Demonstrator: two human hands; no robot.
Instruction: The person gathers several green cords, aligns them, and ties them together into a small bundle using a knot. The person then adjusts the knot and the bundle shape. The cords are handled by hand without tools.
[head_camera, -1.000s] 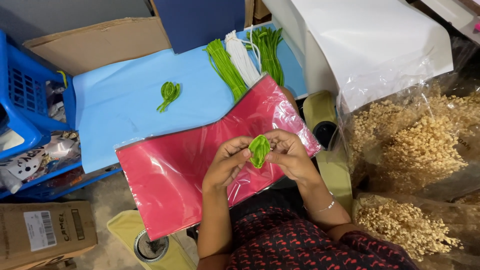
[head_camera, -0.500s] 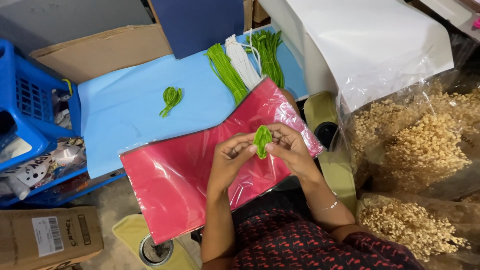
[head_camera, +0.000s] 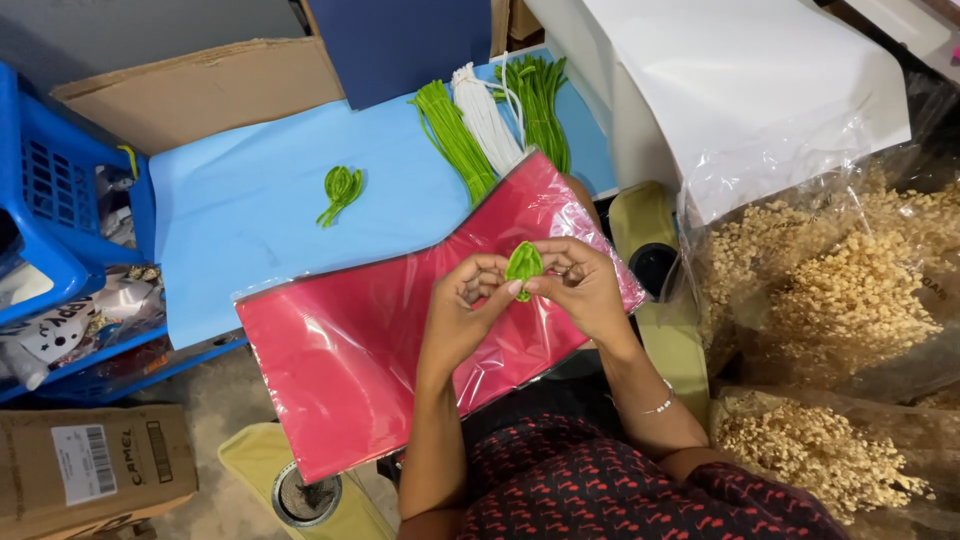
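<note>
between left hand and right hand fingertips sits green leaf.

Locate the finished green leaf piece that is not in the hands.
In the head view, the finished green leaf piece lies alone on the light blue sheet, left of the green stem bundles.

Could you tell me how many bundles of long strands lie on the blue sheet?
3: a light green bundle on the left, a white bundle in the middle, a darker green bundle on the right. Their lower ends are hidden under the red sheet.

Green leaf piece, red sheet, light blue sheet, blue crate
</note>
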